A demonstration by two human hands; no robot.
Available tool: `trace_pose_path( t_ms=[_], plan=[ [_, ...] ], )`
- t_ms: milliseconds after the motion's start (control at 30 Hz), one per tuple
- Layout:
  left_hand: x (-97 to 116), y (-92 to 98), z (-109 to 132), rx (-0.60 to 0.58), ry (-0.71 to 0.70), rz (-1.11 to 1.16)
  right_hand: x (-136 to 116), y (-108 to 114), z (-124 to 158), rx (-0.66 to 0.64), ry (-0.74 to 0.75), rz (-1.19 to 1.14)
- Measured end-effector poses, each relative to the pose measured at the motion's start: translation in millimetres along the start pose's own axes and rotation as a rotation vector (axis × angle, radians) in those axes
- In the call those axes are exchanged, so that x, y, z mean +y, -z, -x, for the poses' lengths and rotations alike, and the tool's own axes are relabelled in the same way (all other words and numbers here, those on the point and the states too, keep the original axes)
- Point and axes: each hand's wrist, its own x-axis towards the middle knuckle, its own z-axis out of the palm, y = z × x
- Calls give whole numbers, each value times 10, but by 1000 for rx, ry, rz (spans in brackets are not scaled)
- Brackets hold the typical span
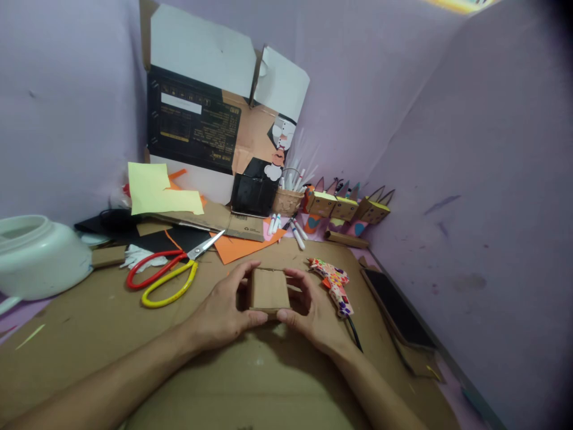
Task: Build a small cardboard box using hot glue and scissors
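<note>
A small brown cardboard box is held between my two hands, just above the cardboard-covered table. My left hand grips its left side, thumb at the near edge and fingers at the far edge. On the other side, my right hand holds it the same way, with the thumb at the front edge. To the left lie scissors with one red and one yellow handle, blades spread. A glue gun covered in a colourful pattern rests to the right of my right hand.
A dark phone lies by the right wall. At the left stands a white pot. Behind are orange paper, several markers, a cup of white sticks, small cardboard figures and an unfolded printed carton.
</note>
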Motion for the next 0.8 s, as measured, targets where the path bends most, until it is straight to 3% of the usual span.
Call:
trace_pose_path(
  t_ms=[133, 300, 367, 567, 700, 800],
  plan=[
    [-34, -50, -4, 58, -3, -69, 25, -2, -16, -25, 9, -108],
    [-66, -76, 14, 145, -72, -202, 91, -2, -46, 357, 14, 75],
    [-58, -68, 39, 142, -99, -177, 116, 5, -56, 408, 29, 110],
    [-15, -70, 108, 196, -26, -31, 85, 32, -8, 301, 67, 239],
    [-21, -110, 132, 88, -33, 57, 54, -3, 42, 83, 110, 249],
    [-25, -139, 140, -6, -100, 119, 71, -66, 39, 106, 174, 439]
  ],
)
